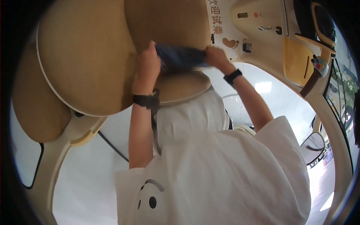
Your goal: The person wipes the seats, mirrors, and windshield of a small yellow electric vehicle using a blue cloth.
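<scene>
A dark blue cloth (182, 55) is stretched between my two hands, its folds blurred. My left hand (149, 63) grips its left end, thumb up, close by the large tan seat backrest (87, 56). At the other end, my right hand (219, 57) is closed around the cloth's edge. Beneath and beyond the cloth lies the tan seat cushion (168, 22), and a nearer part of tan upholstery (182, 88) shows below it. I wear a dark band on each wrist.
I am at the side opening of a small vehicle. Its cream floor panel (218, 46) bears writing and a brown footprint mark. To the right are a dashboard (264, 17), a steering wheel (317, 17), a yellow panel (296, 63), a pillar (323, 112) and a side mirror (313, 147).
</scene>
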Demonstrator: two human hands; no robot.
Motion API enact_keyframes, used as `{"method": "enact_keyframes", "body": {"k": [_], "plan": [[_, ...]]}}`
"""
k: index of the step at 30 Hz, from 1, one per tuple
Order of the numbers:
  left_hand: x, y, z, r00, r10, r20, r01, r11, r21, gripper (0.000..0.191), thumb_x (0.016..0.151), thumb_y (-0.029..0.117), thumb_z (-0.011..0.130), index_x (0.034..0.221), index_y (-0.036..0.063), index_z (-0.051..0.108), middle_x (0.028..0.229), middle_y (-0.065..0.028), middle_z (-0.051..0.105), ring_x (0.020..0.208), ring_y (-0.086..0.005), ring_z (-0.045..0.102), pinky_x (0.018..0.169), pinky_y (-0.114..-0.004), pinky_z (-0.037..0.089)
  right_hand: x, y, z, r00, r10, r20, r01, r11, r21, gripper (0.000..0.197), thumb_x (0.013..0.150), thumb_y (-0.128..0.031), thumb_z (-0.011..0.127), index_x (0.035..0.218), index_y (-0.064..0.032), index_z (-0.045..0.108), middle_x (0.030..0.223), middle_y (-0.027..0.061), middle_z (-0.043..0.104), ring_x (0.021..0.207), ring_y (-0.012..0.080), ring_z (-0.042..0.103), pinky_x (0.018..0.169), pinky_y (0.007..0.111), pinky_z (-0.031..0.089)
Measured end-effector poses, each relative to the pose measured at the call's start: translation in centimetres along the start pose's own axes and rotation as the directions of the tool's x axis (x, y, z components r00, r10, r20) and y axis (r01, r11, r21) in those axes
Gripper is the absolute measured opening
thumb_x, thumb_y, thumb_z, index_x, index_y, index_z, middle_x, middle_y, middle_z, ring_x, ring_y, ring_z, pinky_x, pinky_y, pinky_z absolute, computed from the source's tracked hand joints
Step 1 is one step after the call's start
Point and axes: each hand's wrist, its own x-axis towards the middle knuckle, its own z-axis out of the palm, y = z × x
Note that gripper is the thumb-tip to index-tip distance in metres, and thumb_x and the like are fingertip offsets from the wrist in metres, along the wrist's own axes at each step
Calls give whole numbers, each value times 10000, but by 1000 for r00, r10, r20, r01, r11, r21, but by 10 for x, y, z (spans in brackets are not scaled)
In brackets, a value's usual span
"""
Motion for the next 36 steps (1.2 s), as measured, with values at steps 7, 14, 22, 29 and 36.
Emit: {"method": "enact_keyframes", "body": {"k": [7,14,22,29,36], "plan": [[131,17,-61,790,171,-589,-101,983,151,360,845,-27,559,1194,58,580,933,-208,688,844,-406,665,688,-475,550,123,0,-123,752,-179,-634,163,983,-85,345,873,-153,548,1198,-56,607,1299,222,560,1194,384,541,967,454,464],[156,-39,4,997,26,-72,-14,986,166,449,887,-36,472,1296,89,608,1148,-239,651,1028,-414,630,906,-475,520,191,5,-43,791,-260,-554,97,947,-307,517,860,-110,557,1374,-110,515,1479,173,427,1371,341,397,1080,520,351],[66,-35,72,815,-226,534,69,952,298,249,911,95,500,1028,34,711,1109,-214,672,1039,-405,629,896,-475,517,31,1,55,896,-419,-144,418,908,-40,572,802,-27,557,1366,-112,543,1510,140,410,1414,323,365,1094,435,392],[33,-3,29,732,-229,642,31,952,304,223,832,46,559,987,13,716,1063,-227,678,961,-400,659,795,-471,544,-2,13,77,888,-394,236,281,873,399,395,780,-43,574,1149,-114,697,1238,126,649,1187,309,580,1018,385,470],[15,71,-199,972,73,-222,-4,955,296,321,843,1,507,1101,61,688,1156,-169,668,1025,-343,640,860,-414,514,124,-90,-63,802,-310,-510,577,619,533,356,829,-66,582,1173,-79,672,1041,183,694,979,381,645,855,436,517]]}}
